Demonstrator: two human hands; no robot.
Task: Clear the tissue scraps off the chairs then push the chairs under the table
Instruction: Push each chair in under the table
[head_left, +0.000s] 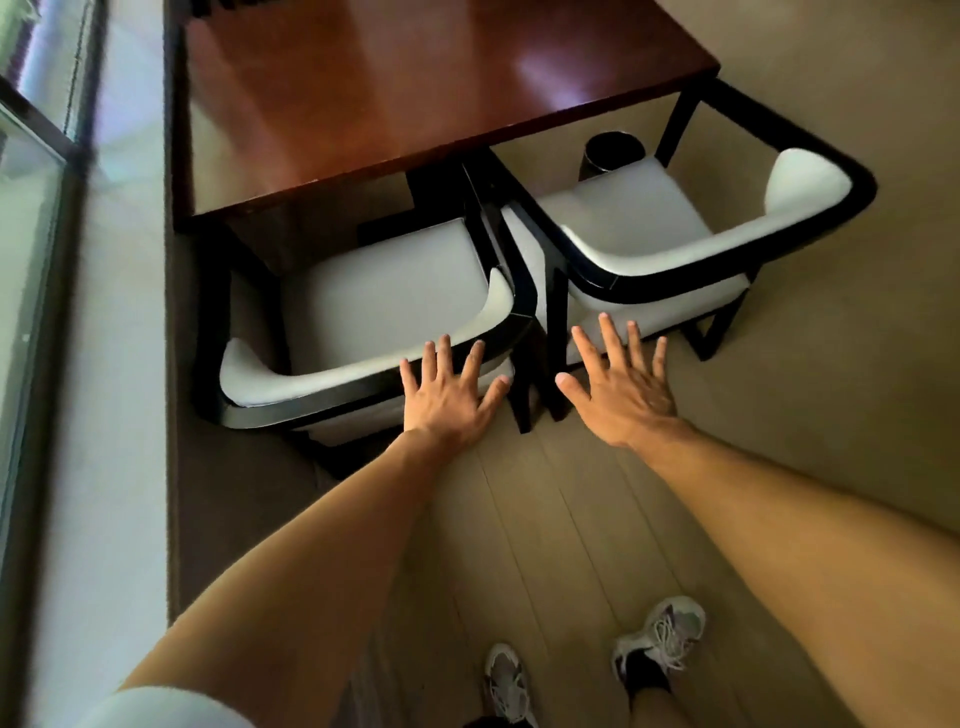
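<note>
Two black-framed chairs with white cushions stand at the near edge of the reddish-brown table (363, 104). The left chair (395, 291) has its seat partly under the tabletop. The right chair (639, 218) sits at the table's corner, angled to the right. My left hand (449, 392) lies flat with spread fingers against the back of the left chair. My right hand (621, 382) is spread with straight fingers just behind the right chair's back; whether it touches is unclear. No tissue scraps show on either seat.
A small black bin (613, 153) stands on the floor under the table beside the right chair. A window ledge and glass (57, 260) run along the left. Wooden floor (545, 519) stretches behind the chairs, where my shoes (660, 639) stand.
</note>
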